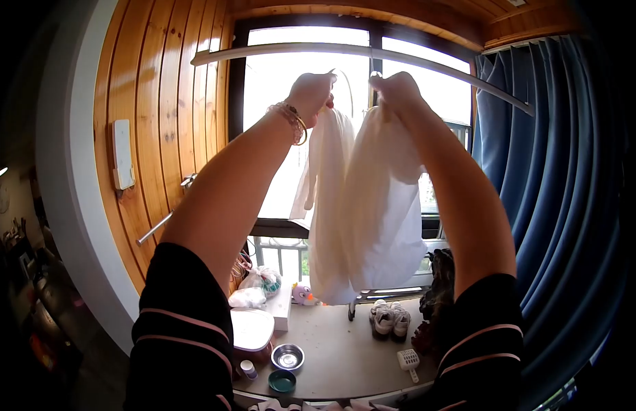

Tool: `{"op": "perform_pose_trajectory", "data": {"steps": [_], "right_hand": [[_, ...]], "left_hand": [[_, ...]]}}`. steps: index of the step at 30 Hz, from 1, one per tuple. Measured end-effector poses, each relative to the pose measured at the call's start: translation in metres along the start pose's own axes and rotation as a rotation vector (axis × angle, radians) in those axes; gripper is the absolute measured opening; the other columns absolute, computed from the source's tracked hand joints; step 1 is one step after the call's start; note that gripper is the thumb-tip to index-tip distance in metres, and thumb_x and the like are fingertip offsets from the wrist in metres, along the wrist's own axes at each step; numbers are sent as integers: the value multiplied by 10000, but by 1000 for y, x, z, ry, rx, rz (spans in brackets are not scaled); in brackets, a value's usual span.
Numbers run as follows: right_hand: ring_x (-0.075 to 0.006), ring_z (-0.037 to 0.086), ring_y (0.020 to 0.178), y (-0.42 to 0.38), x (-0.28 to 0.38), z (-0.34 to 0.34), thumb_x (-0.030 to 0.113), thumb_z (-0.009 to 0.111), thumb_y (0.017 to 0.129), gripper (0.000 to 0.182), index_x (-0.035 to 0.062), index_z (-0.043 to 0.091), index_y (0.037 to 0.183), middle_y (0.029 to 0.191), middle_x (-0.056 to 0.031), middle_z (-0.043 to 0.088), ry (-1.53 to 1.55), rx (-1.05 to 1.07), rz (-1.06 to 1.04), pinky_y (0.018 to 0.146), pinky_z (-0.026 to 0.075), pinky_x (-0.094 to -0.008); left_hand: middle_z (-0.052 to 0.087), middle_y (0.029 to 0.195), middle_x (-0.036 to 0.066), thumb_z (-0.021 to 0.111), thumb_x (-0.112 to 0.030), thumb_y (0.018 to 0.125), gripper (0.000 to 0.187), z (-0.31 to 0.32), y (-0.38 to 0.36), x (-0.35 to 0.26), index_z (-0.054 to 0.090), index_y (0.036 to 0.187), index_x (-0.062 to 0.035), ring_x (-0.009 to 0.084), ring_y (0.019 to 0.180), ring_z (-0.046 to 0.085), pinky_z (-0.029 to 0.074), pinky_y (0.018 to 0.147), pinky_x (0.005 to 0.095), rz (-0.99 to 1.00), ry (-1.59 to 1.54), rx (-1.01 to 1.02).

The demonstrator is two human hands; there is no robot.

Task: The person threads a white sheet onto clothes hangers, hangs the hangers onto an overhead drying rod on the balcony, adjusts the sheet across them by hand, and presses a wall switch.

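Note:
A white garment (379, 205) hangs down in long folds before the bright window, its top gathered in both of my raised hands. My left hand (312, 96), with bracelets on the wrist, is closed on the garment's left upper part. On the other side my right hand (400, 92) is closed, its fingertips at the right upper part of the cloth. Between the hands a thin curved line shows against the light, too faint to name. Both hands appear just under the white drying rod (297, 49), overlapping its level in this view.
A blue curtain (530, 185) hangs at the right, a wood-panelled wall (164, 82) stands left. Below are a pair of shoes (390, 319), a slotted white scoop (407, 361), a steel bowl (288, 357), a green bowl (282, 381) and a white lidded box (253, 329).

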State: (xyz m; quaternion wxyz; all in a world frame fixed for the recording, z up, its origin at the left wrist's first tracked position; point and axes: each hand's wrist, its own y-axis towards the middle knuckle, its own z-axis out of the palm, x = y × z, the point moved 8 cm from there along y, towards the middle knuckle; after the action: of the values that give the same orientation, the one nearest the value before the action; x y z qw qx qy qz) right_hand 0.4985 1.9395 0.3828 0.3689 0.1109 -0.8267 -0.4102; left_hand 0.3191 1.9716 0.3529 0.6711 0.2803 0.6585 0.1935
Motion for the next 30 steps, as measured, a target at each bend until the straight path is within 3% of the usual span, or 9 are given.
{"op": "perform_pose_trajectory", "data": {"steps": [5, 12, 16, 18, 21, 23, 25, 28, 30], "right_hand": [[-311, 636, 837, 9, -42, -57, 333, 663, 745, 464, -74, 623, 964, 930, -209, 640, -30, -145, 123, 764, 481, -380], [-208, 588, 663, -6, -73, -95, 308, 666, 738, 353, -34, 650, 827, 775, -145, 629, 9, -154, 71, 652, 461, -325], [-177, 550, 604, -19, -71, -100, 311, 670, 736, 339, -13, 626, 828, 736, -119, 599, -11, -72, 93, 569, 462, -320], [-211, 611, 713, -23, -77, -95, 319, 644, 737, 408, -22, 633, 960, 849, -154, 639, 68, 6, 136, 617, 495, -348], [-275, 635, 791, -26, -71, -94, 406, 641, 771, 475, -7, 607, 1003, 919, -191, 627, -105, -64, 86, 697, 525, -378], [-295, 631, 815, -35, -63, -94, 397, 626, 783, 463, -7, 607, 1008, 933, -197, 627, -112, -108, 78, 712, 519, -384], [-282, 621, 780, -25, -69, -92, 377, 603, 800, 428, -6, 612, 991, 917, -201, 622, -79, -65, 76, 711, 499, -385], [-251, 607, 754, -32, -60, -96, 332, 598, 800, 382, -15, 623, 958, 886, -176, 630, -118, -32, 102, 699, 477, -357], [-250, 606, 768, -14, -72, -112, 314, 599, 795, 378, -24, 624, 962, 886, -167, 633, -197, -57, 92, 710, 475, -347]], "left_hand": [[411, 581, 8, 499, -275, 893, 239, -53, 4, -10, 467, 721, -112, 158, 631, 435, 376, 771, 425, 29, 164, -125], [434, 558, -11, 509, -355, 884, 349, -116, -24, -15, 480, 613, -137, 128, 630, 464, 383, 700, 380, -15, 321, -150], [555, 638, 46, 537, -415, 872, 342, -117, -43, -31, 581, 813, -81, 132, 656, 540, 441, 659, 339, 83, 498, -210], [628, 830, 121, 584, -426, 850, 459, -109, -38, -48, 536, 1075, -30, 185, 752, 604, 485, 676, 326, 66, 1113, -160], [532, 1141, 217, 688, -373, 767, 656, -40, -127, -89, 407, 1255, -36, 347, 995, 546, 469, 850, 407, 1173, 1460, -620], [530, 1135, 171, 708, -222, 757, 548, 15, -170, -63, 449, 1204, -40, 295, 1022, 540, 459, 868, 403, 1155, 1058, -355], [594, 940, 123, 613, -138, 793, 231, 104, -222, -3, 565, 987, -23, 233, 893, 583, 492, 786, 357, 992, 561, 437], [563, 710, 76, 540, -153, 822, 140, 191, -258, 74, 597, 736, -58, 212, 740, 570, 477, 764, 339, 1167, 618, 698], [583, 682, 83, 548, -317, 827, 291, 223, -233, 148, 613, 690, -68, 259, 709, 568, 460, 738, 423, 1150, 1448, 682]]}}
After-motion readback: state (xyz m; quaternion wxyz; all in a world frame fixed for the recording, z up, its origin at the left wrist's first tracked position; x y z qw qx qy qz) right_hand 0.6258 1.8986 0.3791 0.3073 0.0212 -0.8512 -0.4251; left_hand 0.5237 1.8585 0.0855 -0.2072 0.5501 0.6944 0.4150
